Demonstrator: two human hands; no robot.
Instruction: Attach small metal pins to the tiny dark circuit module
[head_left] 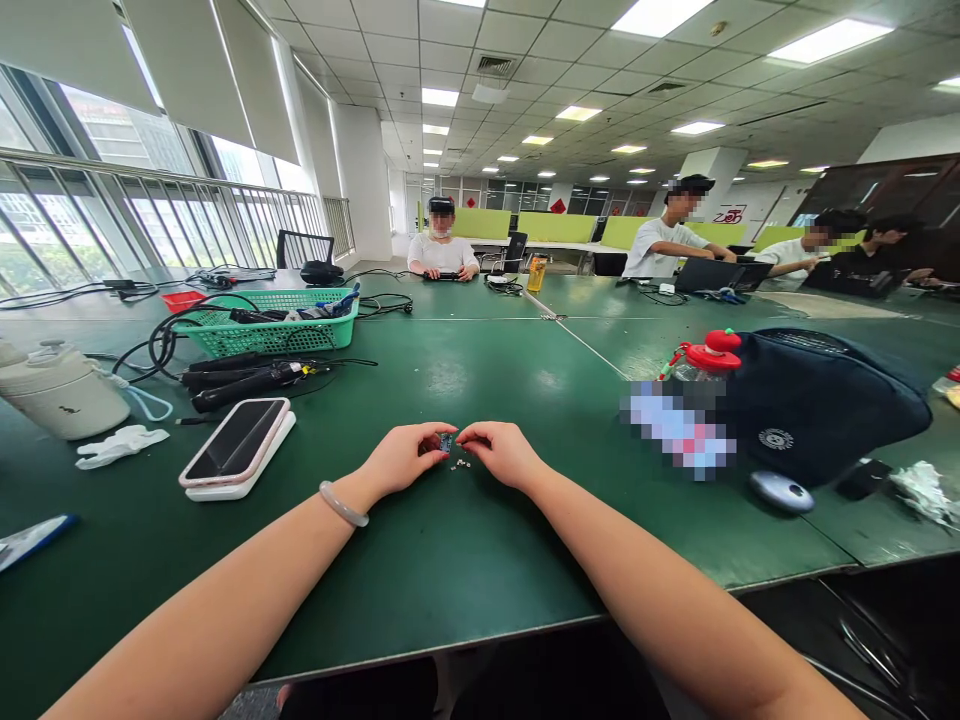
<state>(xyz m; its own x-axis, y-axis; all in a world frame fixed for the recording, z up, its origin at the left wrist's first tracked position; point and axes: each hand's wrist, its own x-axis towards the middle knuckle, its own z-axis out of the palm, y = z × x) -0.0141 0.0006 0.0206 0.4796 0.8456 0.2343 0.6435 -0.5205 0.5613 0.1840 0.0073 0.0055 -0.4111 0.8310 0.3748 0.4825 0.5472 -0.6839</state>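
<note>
Between thumb and fingers, my left hand (409,452) pinches a small dark blue circuit board (446,442) just above the green table (420,560). My right hand (504,452) is closed close to the board's right edge, its thumb and fingertips together. Whatever those fingertips hold, if anything, is too small to make out. Several tiny pale pieces (461,464) lie on the table below and between both hands.
Left of my hands are a phone (236,445) on a white box, a mint basket (277,335) of cables and a white jug (60,390). To the right are a red-lidded bottle (705,362), a dark bag (825,400) and a mouse (781,492). People sit and stand across the table.
</note>
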